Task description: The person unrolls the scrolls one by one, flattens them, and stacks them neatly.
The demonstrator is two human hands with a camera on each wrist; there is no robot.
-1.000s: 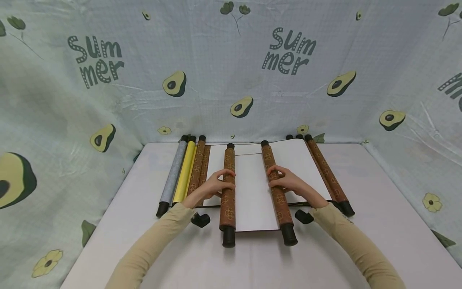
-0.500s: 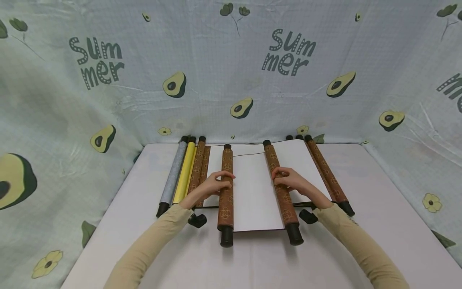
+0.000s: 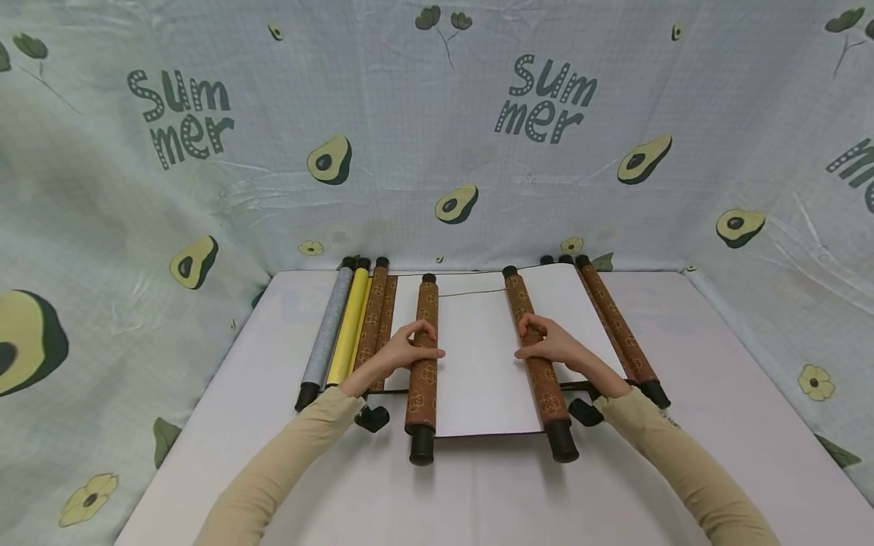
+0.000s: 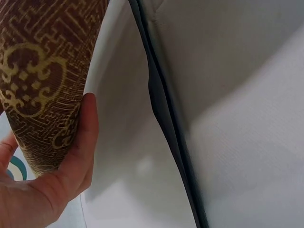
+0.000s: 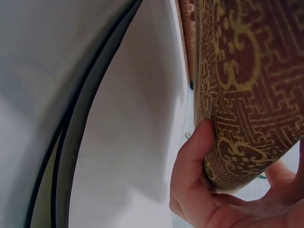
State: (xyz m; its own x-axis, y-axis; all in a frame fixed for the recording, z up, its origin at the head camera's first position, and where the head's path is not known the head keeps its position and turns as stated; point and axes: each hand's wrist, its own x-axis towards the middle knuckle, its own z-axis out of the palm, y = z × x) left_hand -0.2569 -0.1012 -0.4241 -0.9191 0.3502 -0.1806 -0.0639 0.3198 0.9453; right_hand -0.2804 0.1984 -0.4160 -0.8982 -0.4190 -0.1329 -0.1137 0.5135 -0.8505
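Note:
A scroll of white paper (image 3: 481, 379) is partly unrolled between two brown, gold-patterned rolls with black end knobs. My left hand (image 3: 408, 347) grips the left roll (image 3: 422, 398), thumb on one side and fingers over the other. Gripping the right roll (image 3: 548, 394) the same way is my right hand (image 3: 554, 345). In the left wrist view my left hand (image 4: 57, 185) curls round the tapering patterned roll (image 4: 42, 71). My right hand (image 5: 204, 190) holds the other roll (image 5: 256, 71) in the right wrist view. Its palm is partly cut off there.
Behind lies another spread of white paper (image 3: 583, 326) on the pale table (image 3: 478, 500). A grey roll (image 3: 330, 330), a yellow roll (image 3: 350, 326) and a brown roll (image 3: 371, 326) stand along its left. Another brown roll (image 3: 617, 322) lines its right. A printed cloth (image 3: 396, 114) hangs around.
The two rolls have moved apart, the left one leftward and the right one rightward, baring a wider strip of white paper. Both hands keep their hold.

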